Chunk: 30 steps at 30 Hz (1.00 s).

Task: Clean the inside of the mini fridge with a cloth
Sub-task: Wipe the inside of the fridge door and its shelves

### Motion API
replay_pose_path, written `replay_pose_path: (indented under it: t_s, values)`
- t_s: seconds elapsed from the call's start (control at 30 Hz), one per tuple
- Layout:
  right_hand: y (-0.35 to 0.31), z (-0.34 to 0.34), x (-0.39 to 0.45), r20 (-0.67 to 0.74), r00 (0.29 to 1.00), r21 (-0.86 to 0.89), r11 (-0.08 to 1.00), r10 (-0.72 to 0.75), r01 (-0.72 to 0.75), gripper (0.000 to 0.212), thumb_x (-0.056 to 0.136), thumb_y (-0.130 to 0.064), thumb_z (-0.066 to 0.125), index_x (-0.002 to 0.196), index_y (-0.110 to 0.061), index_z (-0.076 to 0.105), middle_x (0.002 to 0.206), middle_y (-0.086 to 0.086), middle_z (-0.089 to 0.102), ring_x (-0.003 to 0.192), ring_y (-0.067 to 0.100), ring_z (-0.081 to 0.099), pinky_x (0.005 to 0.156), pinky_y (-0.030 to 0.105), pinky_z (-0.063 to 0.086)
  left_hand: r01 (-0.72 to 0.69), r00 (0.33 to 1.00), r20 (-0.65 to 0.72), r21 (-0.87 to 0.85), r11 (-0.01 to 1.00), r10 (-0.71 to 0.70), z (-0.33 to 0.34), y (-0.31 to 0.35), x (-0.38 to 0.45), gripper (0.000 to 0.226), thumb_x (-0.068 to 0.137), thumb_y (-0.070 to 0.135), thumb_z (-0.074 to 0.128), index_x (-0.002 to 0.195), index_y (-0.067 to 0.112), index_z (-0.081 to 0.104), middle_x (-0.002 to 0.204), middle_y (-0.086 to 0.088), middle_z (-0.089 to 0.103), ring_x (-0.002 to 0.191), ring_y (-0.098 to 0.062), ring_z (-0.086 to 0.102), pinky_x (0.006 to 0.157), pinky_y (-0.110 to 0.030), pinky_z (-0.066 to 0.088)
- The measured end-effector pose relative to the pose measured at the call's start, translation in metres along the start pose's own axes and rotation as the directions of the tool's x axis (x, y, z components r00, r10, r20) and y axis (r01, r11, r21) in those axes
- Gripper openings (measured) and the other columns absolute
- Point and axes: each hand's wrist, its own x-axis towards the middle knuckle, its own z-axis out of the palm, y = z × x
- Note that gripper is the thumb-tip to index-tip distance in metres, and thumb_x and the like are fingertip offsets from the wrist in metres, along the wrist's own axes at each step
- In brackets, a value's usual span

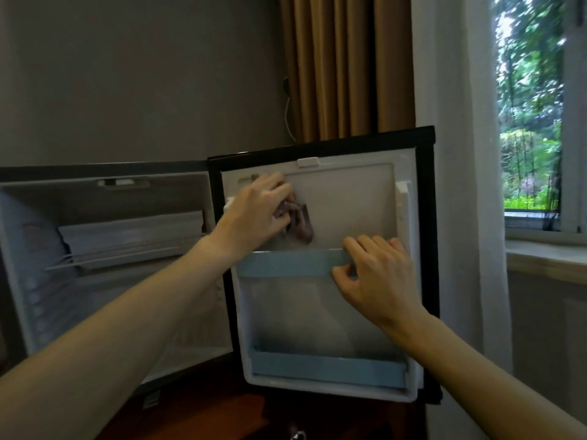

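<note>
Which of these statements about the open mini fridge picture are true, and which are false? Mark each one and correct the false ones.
1. The left hand holds a dark cloth against the inner door panel. True.
2. The fridge door is closed. False: it stands wide open, its inner side facing the camera.
3. The right hand grips the upper blue door shelf rail. True.
4. The cloth lies on the wire shelf inside the cabinet. False: it is at the door, in the left hand.
5. A window shows brick walls. False: green foliage.
</note>
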Motion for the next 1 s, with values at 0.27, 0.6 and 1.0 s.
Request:
replay_pose_path:
  t_s: [0.27,0.6,1.0]
  values:
    - [0.001,0.001,0.001,0.016,1.000,0.004,1.000,0.001,-0.001,0.016,0.080,-0.033,0.054,0.083,-0.018,0.059,0.075,0.000,0.056,0.068,0.020,0.048,0.067,0.035,0.033,-0.033,0.990,0.131,-0.109,0.994,0.047,0.003,0.008,0.005,0.010,0.079,0.014,0.064,0.088,0.011,0.063,0.096,-0.001,0.057,0.082,-0.016,0.056,0.068,-0.039,0.050]
    - [0.001,-0.001,0.000,0.036,0.999,-0.006,1.000,-0.009,0.009,0.022,0.084,-0.038,0.053,0.090,-0.019,0.062,0.079,-0.002,0.059,0.070,0.019,0.050,0.068,0.034,0.035,-0.034,0.999,-0.008,-0.085,0.996,0.033,0.012,0.021,0.024,0.012,0.077,0.009,0.067,0.088,0.012,0.063,0.099,-0.002,0.059,0.086,-0.019,0.058,0.070,-0.032,0.048]
    - [-0.002,-0.005,-0.002,0.055,0.998,0.022,1.000,0.015,-0.016,0.021,0.083,-0.037,0.054,0.092,-0.020,0.062,0.080,-0.001,0.061,0.070,0.019,0.053,0.067,0.034,0.038,-0.112,0.992,0.057,-0.075,0.991,0.116,0.006,0.032,0.048,0.012,0.081,0.010,0.067,0.092,0.009,0.063,0.101,-0.007,0.056,0.088,-0.023,0.056,0.071,-0.041,0.051]
